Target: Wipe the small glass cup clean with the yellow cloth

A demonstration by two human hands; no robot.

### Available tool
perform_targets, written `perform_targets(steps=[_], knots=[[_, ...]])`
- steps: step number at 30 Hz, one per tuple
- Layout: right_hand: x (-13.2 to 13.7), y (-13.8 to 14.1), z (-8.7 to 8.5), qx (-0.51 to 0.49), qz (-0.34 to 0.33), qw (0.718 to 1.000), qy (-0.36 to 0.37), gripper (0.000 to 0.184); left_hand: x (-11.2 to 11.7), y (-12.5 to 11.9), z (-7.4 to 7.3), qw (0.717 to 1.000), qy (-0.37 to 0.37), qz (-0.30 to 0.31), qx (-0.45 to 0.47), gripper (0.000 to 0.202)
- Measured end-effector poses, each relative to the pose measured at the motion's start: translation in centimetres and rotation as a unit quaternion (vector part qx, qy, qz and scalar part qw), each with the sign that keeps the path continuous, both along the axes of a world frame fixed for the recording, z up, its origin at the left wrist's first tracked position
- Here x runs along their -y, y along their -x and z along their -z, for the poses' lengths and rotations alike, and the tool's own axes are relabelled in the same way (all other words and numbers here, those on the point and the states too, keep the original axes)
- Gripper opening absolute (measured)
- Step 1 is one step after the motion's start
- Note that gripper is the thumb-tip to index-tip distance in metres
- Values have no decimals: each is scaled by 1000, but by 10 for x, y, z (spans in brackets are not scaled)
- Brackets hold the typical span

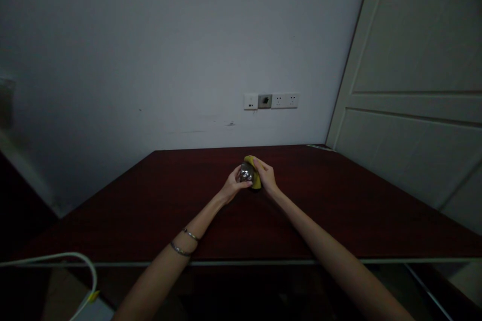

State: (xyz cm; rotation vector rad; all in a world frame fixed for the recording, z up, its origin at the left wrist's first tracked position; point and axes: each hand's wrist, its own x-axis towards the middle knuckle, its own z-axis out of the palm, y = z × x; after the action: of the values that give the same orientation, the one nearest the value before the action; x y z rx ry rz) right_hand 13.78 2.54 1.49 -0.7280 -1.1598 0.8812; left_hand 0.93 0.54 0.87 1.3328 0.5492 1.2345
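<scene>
A shiny, rounded metal object (246, 172), dark and reflective, is held above the middle of the dark red table (181, 200). My left hand (231, 185) grips it from the left, fingers and thumb closed around its side. My right hand (265, 174) is closed on a yellow cloth (256, 180), which presses against the right side of the metal object. The object's exact kind is hard to make out, and its far side is hidden by the cloth. Two bracelets (181, 249) circle my left forearm.
Behind the table rises a pale wall with a row of sockets (278, 101). A white panelled door (406, 135) stands at the right. A white cable (68, 256) loops over the table's front edge at the lower left. A thin flat strip (320, 148) lies at the far right corner.
</scene>
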Motion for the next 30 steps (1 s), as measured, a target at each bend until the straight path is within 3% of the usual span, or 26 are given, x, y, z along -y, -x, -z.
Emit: perform_targets(steps=[4, 7, 10, 13, 17, 20, 22, 28, 30], knots=[[12, 2, -6, 42, 21, 996, -75, 36, -3, 0, 3, 1000, -19, -21, -11, 73], [25, 0, -12, 132, 32, 977, -165, 27, -5, -2, 5, 998, -52, -18, -24, 79], [30, -4, -16, 187, 33, 960, -208, 23, -6, -3, 7, 994, -100, 1, -44, 83], [26, -5, -14, 168, 43, 965, -197, 22, -6, -2, 9, 984, -152, -11, -92, 84], [12, -6, -10, 120, 25, 987, -106, 29, -7, 3, 10, 962, -203, -56, -173, 88], [5, -7, -8, 99, 4, 994, -34, 36, -8, 5, 12, 963, -179, -61, -194, 91], [5, -6, -7, 96, 4, 995, -35, 36, -10, 5, 13, 970, -139, -67, -189, 91], [24, -5, -10, 200, 32, 958, -205, 22, -12, 2, 9, 992, -70, -52, -95, 87], [27, -6, -11, 228, 26, 946, -230, 22, -11, 2, 6, 994, -62, -45, -80, 85]])
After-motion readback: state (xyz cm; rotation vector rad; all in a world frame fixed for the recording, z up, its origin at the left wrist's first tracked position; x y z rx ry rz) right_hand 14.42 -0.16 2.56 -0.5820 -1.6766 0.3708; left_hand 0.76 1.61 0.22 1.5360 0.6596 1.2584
